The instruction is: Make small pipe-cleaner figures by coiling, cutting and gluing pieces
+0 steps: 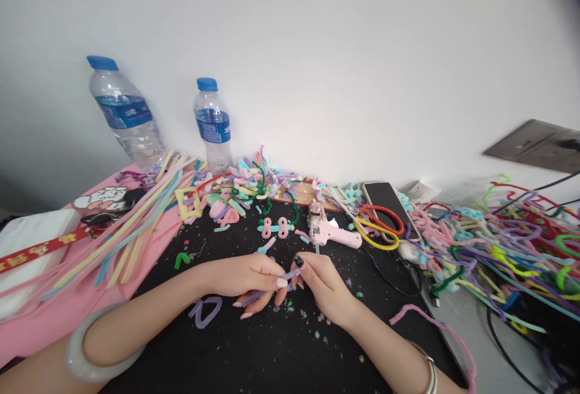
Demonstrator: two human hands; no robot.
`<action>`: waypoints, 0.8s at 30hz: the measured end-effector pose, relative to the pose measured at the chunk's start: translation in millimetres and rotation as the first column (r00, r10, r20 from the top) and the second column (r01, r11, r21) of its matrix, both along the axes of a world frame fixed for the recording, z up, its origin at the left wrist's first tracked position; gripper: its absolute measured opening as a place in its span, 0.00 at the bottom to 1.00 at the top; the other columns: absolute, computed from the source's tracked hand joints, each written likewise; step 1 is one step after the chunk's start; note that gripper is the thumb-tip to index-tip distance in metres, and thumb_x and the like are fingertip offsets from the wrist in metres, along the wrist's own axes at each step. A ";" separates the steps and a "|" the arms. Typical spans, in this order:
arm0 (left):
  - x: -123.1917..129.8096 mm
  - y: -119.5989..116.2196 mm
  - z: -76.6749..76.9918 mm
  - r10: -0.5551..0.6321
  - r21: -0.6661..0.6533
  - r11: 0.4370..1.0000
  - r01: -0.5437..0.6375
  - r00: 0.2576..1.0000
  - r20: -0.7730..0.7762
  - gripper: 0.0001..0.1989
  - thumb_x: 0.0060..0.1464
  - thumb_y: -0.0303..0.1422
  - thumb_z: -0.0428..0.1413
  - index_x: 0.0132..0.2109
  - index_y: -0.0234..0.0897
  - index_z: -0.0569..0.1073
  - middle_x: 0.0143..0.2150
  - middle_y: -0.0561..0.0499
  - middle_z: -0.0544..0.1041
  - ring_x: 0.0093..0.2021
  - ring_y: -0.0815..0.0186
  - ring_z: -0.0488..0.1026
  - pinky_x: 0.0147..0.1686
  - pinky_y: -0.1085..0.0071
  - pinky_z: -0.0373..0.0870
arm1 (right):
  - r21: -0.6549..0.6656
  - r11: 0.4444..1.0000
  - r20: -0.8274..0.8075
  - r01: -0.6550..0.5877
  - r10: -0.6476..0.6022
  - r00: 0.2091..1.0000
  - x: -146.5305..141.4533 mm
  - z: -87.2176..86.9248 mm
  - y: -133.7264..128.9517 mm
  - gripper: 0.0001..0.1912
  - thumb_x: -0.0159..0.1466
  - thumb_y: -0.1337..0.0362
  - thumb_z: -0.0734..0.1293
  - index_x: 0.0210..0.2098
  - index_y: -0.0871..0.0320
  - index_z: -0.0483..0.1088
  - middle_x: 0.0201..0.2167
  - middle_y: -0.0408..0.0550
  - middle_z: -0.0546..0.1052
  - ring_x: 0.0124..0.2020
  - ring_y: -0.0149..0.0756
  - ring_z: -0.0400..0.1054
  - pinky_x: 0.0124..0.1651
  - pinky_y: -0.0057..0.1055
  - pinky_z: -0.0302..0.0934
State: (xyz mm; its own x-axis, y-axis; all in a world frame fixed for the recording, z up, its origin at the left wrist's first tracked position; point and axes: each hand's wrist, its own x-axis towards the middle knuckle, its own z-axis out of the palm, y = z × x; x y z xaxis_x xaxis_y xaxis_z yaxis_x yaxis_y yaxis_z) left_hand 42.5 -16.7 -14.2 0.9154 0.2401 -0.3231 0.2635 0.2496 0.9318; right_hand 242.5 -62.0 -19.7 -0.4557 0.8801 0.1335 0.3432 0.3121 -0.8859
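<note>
Between my two hands, over the black mat (290,361), runs a purple pipe cleaner (291,274). My left hand (251,279) pinches it between thumb and fingers, and part of it trails under the palm. My right hand (324,282) grips its other end with thumb and forefinger. A looped purple pipe cleaner (208,311) lies on the mat below my left wrist. Just beyond the hands sits a pink and teal pipe-cleaner piece (275,228). The pink glue gun (333,234) rests beyond my right hand.
Two water bottles (212,125) stand against the wall at the back left. Long pastel pipe cleaners (140,219) lie across a pink surface on the left. A phone (390,206), a black cable (394,285) and a tangled heap of pipe cleaners (507,255) occupy the right.
</note>
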 end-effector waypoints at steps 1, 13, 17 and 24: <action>-0.1 0.0 -0.5 0.000 0.005 1.000 0.000 1.000 0.003 0.18 0.61 0.42 0.45 0.32 0.34 0.69 0.13 0.58 0.66 0.11 0.76 0.55 0.12 0.81 0.52 | 0.009 1.000 0.012 0.002 -0.002 1.000 -0.3 0.4 -0.4 0.21 0.70 0.60 0.50 0.24 0.58 0.62 0.22 0.41 0.65 0.26 0.29 0.60 0.32 0.26 0.53; 0.4 0.2 -0.1 -0.005 0.022 1.000 0.005 1.000 0.010 0.18 0.61 0.42 0.46 0.32 0.34 0.69 0.13 0.58 0.65 0.10 0.75 0.55 0.12 0.80 0.53 | 0.066 0.996 0.128 0.055 -0.063 0.990 -3.8 -2.5 -2.5 0.19 0.69 0.63 0.50 0.24 0.57 0.58 0.21 0.40 0.62 0.23 0.28 0.56 0.29 0.26 0.51; 0.1 0.1 -0.3 -0.001 0.019 1.000 0.001 1.000 0.010 0.17 0.61 0.41 0.45 0.32 0.34 0.69 0.13 0.58 0.66 0.10 0.76 0.55 0.12 0.81 0.53 | 0.078 0.995 0.159 0.061 -0.073 0.985 -4.8 -2.5 -3.5 0.18 0.69 0.63 0.50 0.24 0.58 0.58 0.21 0.41 0.63 0.24 0.28 0.58 0.29 0.26 0.51; 0.6 -0.1 -1.7 -0.001 0.020 1.000 0.001 1.000 0.020 0.17 0.62 0.41 0.45 0.32 0.34 0.69 0.13 0.58 0.66 0.10 0.75 0.55 0.12 0.81 0.53 | 0.099 0.991 0.199 0.085 -0.103 0.975 -7.2 -0.7 -4.5 0.17 0.68 0.65 0.51 0.23 0.57 0.56 0.21 0.41 0.64 0.24 0.29 0.59 0.29 0.26 0.51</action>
